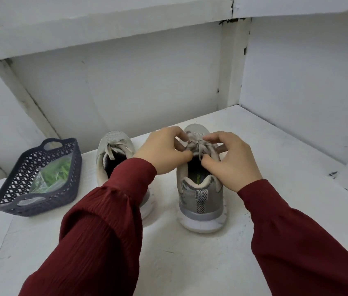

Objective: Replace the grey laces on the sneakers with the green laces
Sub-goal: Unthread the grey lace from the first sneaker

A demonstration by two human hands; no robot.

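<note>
White table (190, 263), scuffed and dark-specked; white panelled walls (115, 86) close behind and right (paint chipped at seams); soft, even light.

We wore long, loose sleeves (104, 221) of dark red, finely ribbed fabric, gathered at the cuffs. Our left hand (162, 149) and right hand (233, 161) were bare, without gloves.
</note>
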